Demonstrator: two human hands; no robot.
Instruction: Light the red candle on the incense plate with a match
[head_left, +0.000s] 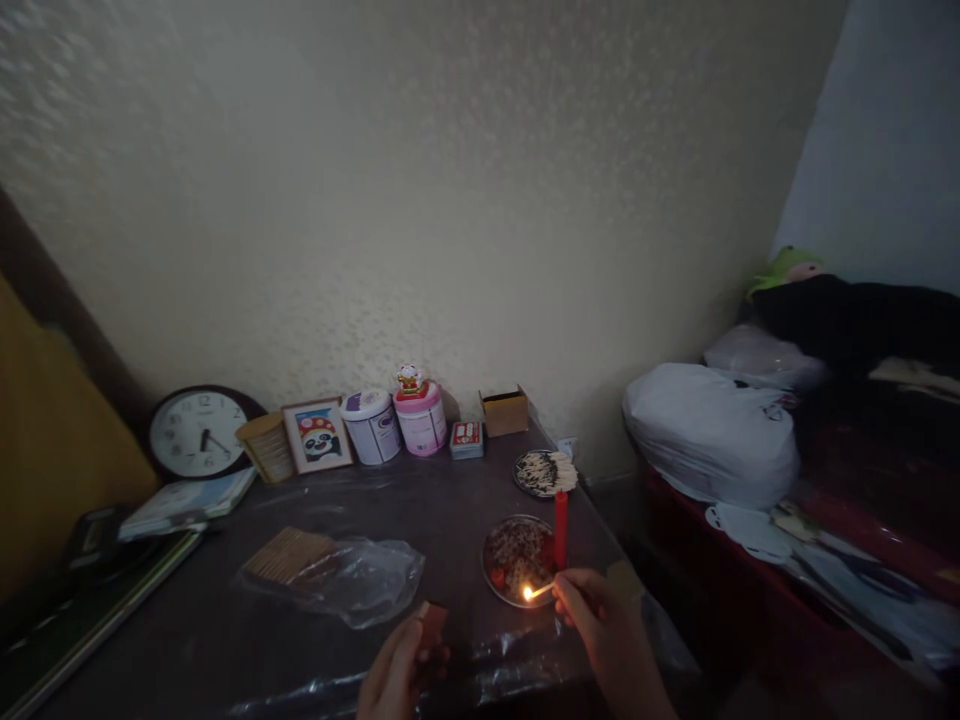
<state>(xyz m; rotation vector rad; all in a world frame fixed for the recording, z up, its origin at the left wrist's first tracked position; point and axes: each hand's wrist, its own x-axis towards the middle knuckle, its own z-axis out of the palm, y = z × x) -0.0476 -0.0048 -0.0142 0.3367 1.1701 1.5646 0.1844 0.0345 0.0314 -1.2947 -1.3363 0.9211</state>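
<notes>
A dark, plastic-covered tabletop (315, 640) runs along the wall. Near its right edge sits a round metal dish (504, 560) with an upright red wax candle (560, 530) standing in it. The right hand (600, 615) pinches a burning wooden match (541, 590), its flame low over the dish and just beside the candle's base. The left hand (397, 670) is curled around a small brown matchbox (433, 630). Judging by this, lighting is under way; the flame must rise to the candle's top.
</notes>
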